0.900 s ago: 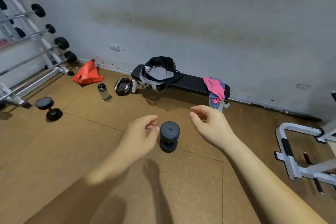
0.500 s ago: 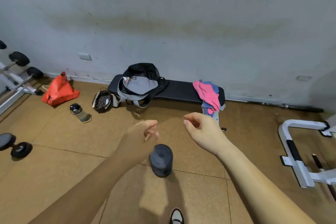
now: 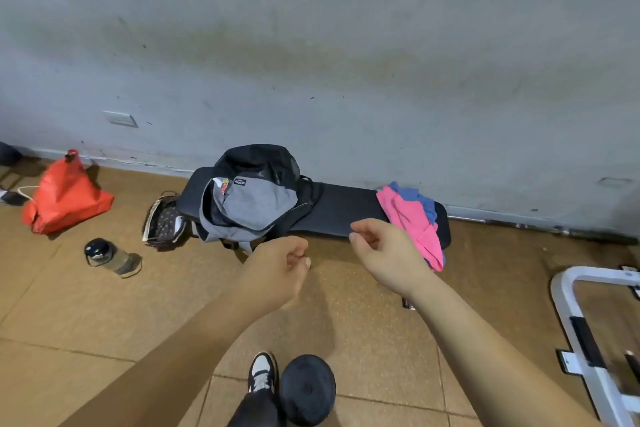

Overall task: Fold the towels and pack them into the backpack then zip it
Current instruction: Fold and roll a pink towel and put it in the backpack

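Observation:
A grey and black backpack [image 3: 254, 199] sits on the left end of a low black bench [image 3: 337, 210] by the wall, its top flap hanging open. A pink towel [image 3: 414, 222] and a blue towel [image 3: 420, 199] lie crumpled on the bench's right end, the pink one drooping over the front edge. My left hand [image 3: 277, 269] hovers in front of the backpack, fingers loosely curled, holding nothing. Just left of the towels, my right hand [image 3: 386, 253] hangs in the air with relaxed fingers and touches nothing.
A black dumbbell [image 3: 306, 388] stands on the floor beside my shoe [image 3: 261, 371]. Left of the bench lie a small dark patterned bag [image 3: 162, 224], a water bottle [image 3: 110, 256] and a red bag [image 3: 64, 194]. A white metal frame [image 3: 599, 340] stands at right.
The view has come closer to the bench and shifted left-to-right. The dumbbell now sits low near my foot. Both hands stay raised and empty.

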`<action>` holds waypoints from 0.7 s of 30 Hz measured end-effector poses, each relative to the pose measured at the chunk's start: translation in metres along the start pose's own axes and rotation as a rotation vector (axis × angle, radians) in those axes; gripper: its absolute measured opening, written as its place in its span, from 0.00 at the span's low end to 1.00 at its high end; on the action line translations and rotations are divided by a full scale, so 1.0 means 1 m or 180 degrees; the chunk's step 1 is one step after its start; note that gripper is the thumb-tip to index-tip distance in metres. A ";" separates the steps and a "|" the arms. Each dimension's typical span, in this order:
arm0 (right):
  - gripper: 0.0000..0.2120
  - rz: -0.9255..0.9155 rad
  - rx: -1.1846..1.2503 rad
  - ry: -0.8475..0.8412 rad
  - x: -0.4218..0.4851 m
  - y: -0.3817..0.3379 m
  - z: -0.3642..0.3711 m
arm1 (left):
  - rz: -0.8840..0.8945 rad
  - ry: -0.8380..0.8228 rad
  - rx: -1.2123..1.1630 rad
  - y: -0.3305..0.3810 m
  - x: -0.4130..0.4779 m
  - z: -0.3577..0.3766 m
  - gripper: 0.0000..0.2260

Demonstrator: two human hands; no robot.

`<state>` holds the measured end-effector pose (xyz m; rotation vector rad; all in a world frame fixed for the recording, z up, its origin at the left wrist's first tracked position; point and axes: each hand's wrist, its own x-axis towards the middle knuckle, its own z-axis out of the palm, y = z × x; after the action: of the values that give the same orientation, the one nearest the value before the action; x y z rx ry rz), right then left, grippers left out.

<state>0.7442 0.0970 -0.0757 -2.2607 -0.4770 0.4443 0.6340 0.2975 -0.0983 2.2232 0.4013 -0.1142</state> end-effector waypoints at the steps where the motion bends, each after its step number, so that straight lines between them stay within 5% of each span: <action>1: 0.14 0.0074 0.0025 0.0043 0.021 0.000 -0.001 | 0.0021 -0.0040 0.0008 -0.002 0.026 -0.004 0.16; 10: 0.14 0.0635 0.0349 0.0335 0.166 0.049 -0.053 | 0.0240 -0.0661 0.0221 0.043 0.221 0.012 0.14; 15: 0.07 0.0841 0.0265 0.0217 0.244 0.132 -0.097 | 0.0230 -0.0912 0.0426 0.072 0.328 0.076 0.09; 21: 0.11 0.1189 -0.0020 0.0000 0.329 0.250 -0.145 | 0.0060 -0.1055 0.0503 0.095 0.438 0.170 0.09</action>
<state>1.1451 0.0021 -0.2233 -2.3596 -0.0512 0.6294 1.0876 0.2187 -0.2302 2.3075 0.1938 -0.5122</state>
